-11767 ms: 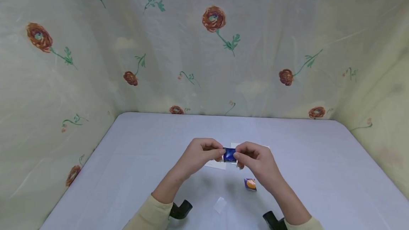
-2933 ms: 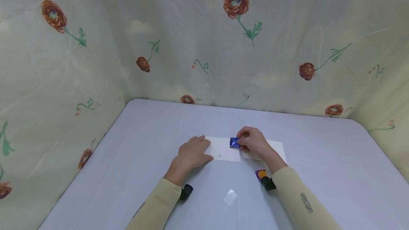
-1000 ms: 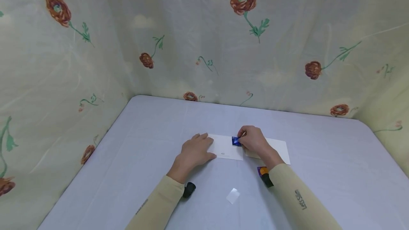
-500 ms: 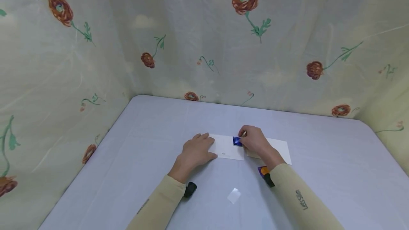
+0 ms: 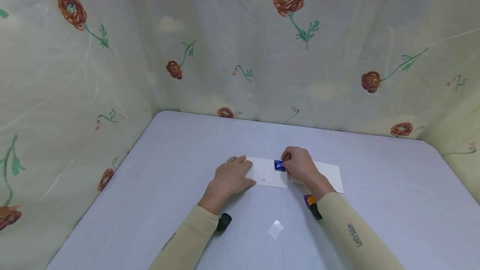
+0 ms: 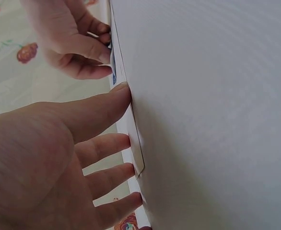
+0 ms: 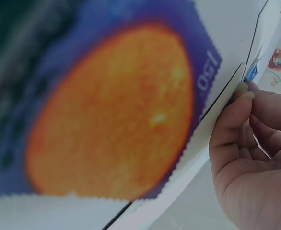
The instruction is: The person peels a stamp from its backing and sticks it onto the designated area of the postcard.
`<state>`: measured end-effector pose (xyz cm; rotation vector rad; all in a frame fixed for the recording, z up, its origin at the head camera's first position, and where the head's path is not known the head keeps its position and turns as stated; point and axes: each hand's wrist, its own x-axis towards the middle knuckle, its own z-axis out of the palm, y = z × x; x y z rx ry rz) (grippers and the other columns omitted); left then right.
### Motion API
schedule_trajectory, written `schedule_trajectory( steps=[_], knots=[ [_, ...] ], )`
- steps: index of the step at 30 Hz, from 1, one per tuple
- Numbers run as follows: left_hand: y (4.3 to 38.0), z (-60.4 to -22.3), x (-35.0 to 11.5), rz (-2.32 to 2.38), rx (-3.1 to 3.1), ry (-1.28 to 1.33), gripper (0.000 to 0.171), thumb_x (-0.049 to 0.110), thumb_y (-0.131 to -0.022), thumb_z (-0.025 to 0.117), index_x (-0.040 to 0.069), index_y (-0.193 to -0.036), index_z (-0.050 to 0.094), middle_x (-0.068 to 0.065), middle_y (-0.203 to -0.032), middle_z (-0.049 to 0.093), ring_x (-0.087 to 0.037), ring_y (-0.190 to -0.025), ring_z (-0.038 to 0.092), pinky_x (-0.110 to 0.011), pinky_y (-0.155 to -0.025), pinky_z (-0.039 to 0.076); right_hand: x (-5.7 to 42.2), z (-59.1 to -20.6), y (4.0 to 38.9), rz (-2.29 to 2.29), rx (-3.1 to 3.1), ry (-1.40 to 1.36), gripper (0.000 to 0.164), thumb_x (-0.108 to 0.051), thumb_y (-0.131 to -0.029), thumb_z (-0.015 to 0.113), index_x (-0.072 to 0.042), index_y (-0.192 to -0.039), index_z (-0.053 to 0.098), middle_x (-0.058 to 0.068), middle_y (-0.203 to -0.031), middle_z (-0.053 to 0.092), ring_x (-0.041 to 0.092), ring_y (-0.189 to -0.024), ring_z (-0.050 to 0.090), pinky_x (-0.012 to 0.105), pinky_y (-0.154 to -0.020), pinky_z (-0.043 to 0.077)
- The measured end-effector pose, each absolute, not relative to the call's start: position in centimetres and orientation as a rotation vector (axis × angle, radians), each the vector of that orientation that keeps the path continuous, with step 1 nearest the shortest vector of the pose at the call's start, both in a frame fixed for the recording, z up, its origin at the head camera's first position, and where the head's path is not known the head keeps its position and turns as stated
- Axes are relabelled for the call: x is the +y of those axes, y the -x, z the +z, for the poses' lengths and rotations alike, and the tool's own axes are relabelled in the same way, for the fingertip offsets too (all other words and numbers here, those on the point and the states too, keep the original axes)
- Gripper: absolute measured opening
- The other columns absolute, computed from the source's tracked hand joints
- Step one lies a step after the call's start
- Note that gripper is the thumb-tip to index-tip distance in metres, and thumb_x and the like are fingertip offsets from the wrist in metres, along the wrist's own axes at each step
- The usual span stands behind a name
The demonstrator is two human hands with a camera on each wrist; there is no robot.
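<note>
My left hand lies with spread fingers on the left end of a white card that has a small printed mark near its lower edge. At the card's upper right corner, my right hand pinches a small blue postage stamp by its right side between thumb and fingertips. In the right wrist view only a blue sliver of the stamp shows beyond the fingertips. A second white card lies partly under the right hand and wrist.
A purple and orange stamp with perforated edges lies on the table near the right wrist, partly behind the black wrist camera. A small whitish slip lies nearer the front. Flowered cloth hangs behind the white table.
Earlier, both hands held the blue stamp up above the table. Since then the left hand has settled on the card and the right has brought the stamp onto its corner; lately both barely move.
</note>
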<state>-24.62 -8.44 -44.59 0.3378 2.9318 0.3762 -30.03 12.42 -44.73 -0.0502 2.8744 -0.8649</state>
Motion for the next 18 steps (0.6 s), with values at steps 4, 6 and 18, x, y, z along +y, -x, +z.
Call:
schedule_trajectory(
  steps=[4, 6, 18],
  knots=[
    [24.67, -44.60, -8.45, 0.376, 2.928, -0.337, 0.059, 0.044, -0.094, 0.065, 0.019, -0.145, 0.051, -0.003, -0.160, 0.039, -0.028, -0.150, 0.032, -0.048, -0.118, 0.033, 12.28, -44.56, 29.89, -0.847, 2.888, 0.054, 0.009, -0.003, -0.092, 0.063, -0.003, -0.101, 0.067, 0.014, -0.099, 0.064, 0.027, -0.093, 0.055, 0.036, -0.081, 0.049],
    [24.67, -44.55, -8.43, 0.376, 2.926, -0.337, 0.059, 0.044, -0.094, 0.065, 0.019, -0.146, 0.051, -0.003, -0.160, 0.038, -0.029, -0.150, 0.032, -0.048, -0.119, 0.033, 12.25, -44.48, 29.79, -0.827, 2.894, 0.059, 0.008, -0.003, -0.092, 0.062, -0.003, -0.099, 0.068, 0.014, -0.098, 0.065, 0.027, -0.093, 0.055, 0.036, -0.081, 0.050],
    [24.62, -44.46, -8.41, 0.357, 2.920, -0.343, 0.060, 0.044, -0.094, 0.065, 0.019, -0.146, 0.050, -0.003, -0.160, 0.038, -0.028, -0.150, 0.032, -0.047, -0.119, 0.033, 11.95, -43.87, 29.11, -0.541, 2.950, 0.215, 0.022, -0.002, -0.092, 0.058, -0.001, -0.107, 0.074, 0.016, -0.110, 0.070, 0.027, -0.093, 0.059, 0.045, -0.089, 0.054]
  ],
)
